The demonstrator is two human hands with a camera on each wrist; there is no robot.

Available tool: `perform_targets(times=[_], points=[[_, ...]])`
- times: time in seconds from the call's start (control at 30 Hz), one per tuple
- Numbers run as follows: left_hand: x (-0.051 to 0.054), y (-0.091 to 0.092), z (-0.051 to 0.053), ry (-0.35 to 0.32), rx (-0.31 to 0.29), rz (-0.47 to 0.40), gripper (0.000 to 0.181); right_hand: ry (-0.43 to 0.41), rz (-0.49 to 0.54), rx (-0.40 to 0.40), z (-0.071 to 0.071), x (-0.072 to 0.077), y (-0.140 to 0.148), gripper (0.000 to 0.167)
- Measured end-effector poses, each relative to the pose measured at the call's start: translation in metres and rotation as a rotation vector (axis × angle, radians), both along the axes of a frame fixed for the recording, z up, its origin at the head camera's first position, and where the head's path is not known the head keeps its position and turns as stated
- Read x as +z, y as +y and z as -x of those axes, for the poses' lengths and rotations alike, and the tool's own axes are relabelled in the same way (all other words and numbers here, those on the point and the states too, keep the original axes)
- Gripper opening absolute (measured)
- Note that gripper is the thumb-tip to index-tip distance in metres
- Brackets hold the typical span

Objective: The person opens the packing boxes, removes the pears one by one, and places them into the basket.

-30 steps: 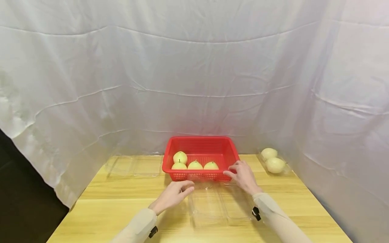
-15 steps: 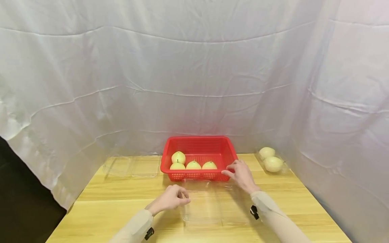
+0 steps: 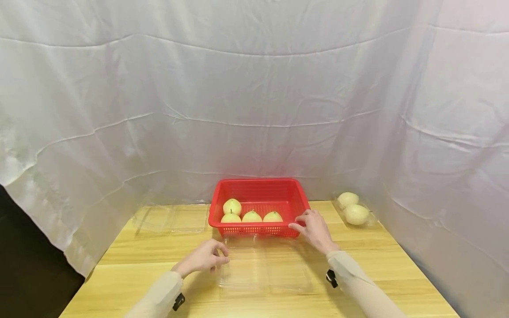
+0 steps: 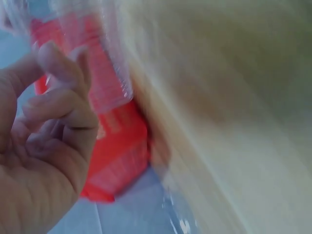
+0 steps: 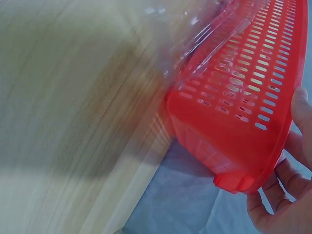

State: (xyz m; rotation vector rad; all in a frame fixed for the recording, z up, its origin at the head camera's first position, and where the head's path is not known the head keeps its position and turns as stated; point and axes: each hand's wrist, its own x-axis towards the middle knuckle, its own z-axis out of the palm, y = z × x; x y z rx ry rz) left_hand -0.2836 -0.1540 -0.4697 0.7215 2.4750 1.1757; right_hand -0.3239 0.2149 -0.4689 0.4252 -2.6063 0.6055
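While the far-left clear container [image 3: 190, 218] is lying on the table [image 3: 131, 282] toward the back, the left hand [image 3: 204, 257] is bending its fingers beside the left edge of the near clear container [image 3: 247, 270], though whether they are pinching plastic cannot be told. Behind it, four pears [image 3: 232, 206] are lying in the red basket [image 3: 258, 193], whose front right corner the right hand [image 3: 316, 229] is pinching between thumb and fingers. Farthest right, two pears [image 3: 356, 214] are already occupying another container [image 3: 369, 221], so the work is seemingly progressing, with the basket's four apparently remaining.
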Motion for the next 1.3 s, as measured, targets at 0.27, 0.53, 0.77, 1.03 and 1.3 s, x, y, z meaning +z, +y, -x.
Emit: perform_targets(times=[0.27,0.53,0.77,1.03,1.3], points=[[0.005,-0.035,0.008,-0.046,-0.001,0.039,0.02,-0.018,-0.004,-0.009,-0.001,0.0,-0.001,0.03],[0.011,-0.069,0.01,-0.059,-0.006,0.075,0.025,0.0,0.006,-0.008,-0.001,-0.002,-0.001,0.03],[0.016,-0.106,0.011,-0.005,-0.006,0.091,0.025,0.058,-0.005,0.007,0.001,-0.001,0.001,0.029],[0.013,-0.146,0.01,-0.007,0.064,0.123,0.025,0.049,-0.018,0.013,-0.001,-0.001,0.001,0.027],[0.017,-0.182,0.008,0.092,0.226,0.216,0.028,0.049,-0.009,0.009,-0.003,0.0,-0.001,0.028]])
